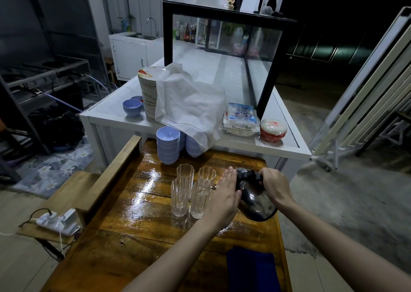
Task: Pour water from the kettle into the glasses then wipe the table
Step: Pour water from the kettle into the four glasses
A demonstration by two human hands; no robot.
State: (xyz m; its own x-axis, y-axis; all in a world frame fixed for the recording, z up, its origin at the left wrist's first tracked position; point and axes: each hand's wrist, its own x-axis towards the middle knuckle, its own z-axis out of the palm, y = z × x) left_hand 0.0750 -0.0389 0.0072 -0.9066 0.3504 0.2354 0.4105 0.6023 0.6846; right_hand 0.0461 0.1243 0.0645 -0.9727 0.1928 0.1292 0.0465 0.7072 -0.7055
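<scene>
A dark metal kettle [255,202] is tilted to the left over the near right glass [200,200]. My right hand [272,183] grips its black handle. My left hand [223,197] lies flat against the kettle's lid and front, fingers together. Several tall clear ribbed glasses stand in a cluster on the glossy wooden table [138,225]: near left glass [179,197], far left glass [185,173], far right glass [207,175]. The spout is hidden behind my left hand. A folded dark blue cloth [252,269] lies at the table's near right edge.
Stacks of pale blue bowls [168,144] stand at the table's far end. Behind it a white counter [240,144] carries a plate stack under a white cloth [189,104], packaged items and a black-framed glass case. A power strip [59,221] sits on a low shelf at left.
</scene>
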